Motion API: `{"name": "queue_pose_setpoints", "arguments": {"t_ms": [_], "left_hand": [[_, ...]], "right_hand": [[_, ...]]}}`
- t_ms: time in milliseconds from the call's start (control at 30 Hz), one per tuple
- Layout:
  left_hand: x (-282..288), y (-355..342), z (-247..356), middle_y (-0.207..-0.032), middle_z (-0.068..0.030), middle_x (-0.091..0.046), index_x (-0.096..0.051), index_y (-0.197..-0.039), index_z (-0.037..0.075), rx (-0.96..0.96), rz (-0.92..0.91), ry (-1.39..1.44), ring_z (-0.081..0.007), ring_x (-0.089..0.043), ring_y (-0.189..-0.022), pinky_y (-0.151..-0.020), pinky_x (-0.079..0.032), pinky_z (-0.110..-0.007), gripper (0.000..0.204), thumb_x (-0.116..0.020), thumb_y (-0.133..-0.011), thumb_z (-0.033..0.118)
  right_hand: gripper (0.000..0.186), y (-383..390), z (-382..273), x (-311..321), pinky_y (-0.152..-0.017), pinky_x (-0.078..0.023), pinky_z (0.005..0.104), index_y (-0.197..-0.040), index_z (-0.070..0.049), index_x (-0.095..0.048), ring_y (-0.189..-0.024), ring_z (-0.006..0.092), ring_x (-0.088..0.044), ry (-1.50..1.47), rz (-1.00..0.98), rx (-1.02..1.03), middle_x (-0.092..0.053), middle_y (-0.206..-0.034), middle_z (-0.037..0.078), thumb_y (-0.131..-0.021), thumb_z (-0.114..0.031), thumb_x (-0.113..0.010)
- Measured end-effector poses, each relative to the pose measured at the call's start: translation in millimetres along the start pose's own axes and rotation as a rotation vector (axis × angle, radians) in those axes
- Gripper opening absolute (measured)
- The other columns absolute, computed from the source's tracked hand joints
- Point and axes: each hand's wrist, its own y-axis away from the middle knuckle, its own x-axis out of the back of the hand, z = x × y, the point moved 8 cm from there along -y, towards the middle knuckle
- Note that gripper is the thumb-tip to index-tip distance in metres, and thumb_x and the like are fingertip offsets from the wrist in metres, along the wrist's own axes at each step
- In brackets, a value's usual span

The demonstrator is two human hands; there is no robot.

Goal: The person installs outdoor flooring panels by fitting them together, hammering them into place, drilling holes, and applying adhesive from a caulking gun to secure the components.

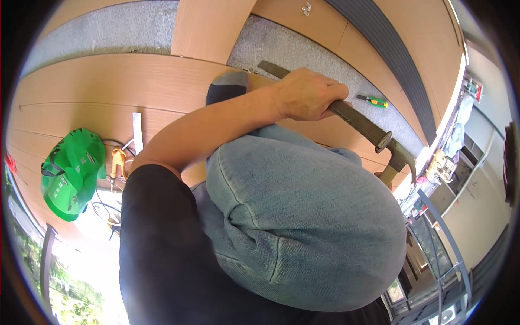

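At upper center of the frame, the left hand (pixel 309 95) is wrapped around a dark metal bar (pixel 355 121), fingers closed about its shaft. Bar axis: upper left to lower right, with the flat end projecting past the hand on the upper-left side and the flared end at right of center. A claw hammer (pixel 402 157) lies immediately beyond the flared end; contact between the two cannot be confirmed. The left hand is the nearer visible hand. The right hand is not visible, and its finger state cannot be determined. Markings: none legible on bar or hammer; pale printing on the green bag (pixel 76 172), left side of frame, is too small to read.
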Motion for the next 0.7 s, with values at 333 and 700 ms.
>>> {"name": "queue_pose_setpoints", "arguments": {"t_ms": [333, 700], "left_hand": [[4, 15, -6, -0.078, -0.0053, -0.069, -0.059, -0.092, 0.013, 0.023, 0.011, -0.003, -0.0315, -0.072, -0.076, -0.062, -0.056, -0.046, 0.023, -0.07, -0.097, 0.033], [4, 25, -23, -0.083, -0.0039, -0.069, -0.059, -0.095, 0.015, 0.073, 0.019, 0.003, -0.0305, -0.072, -0.078, -0.064, -0.056, -0.045, 0.022, -0.075, -0.09, 0.03]], "right_hand": [[0.034, 41, -27, -9, -0.062, -0.041, 0.0234, -0.133, 0.001, -0.052, -0.064, 0.0091, -0.05, 0.091, 0.017, 0.213, -0.054, -0.073, 0.002, -0.105, -0.011, -0.066], [0.039, 60, -42, -21, -0.08, -0.054, 0.0253, -0.136, 0.002, -0.048, -0.083, 0.0126, -0.061, -0.078, 0.296, 0.204, -0.061, -0.109, 0.01, -0.103, -0.009, -0.066]]}}
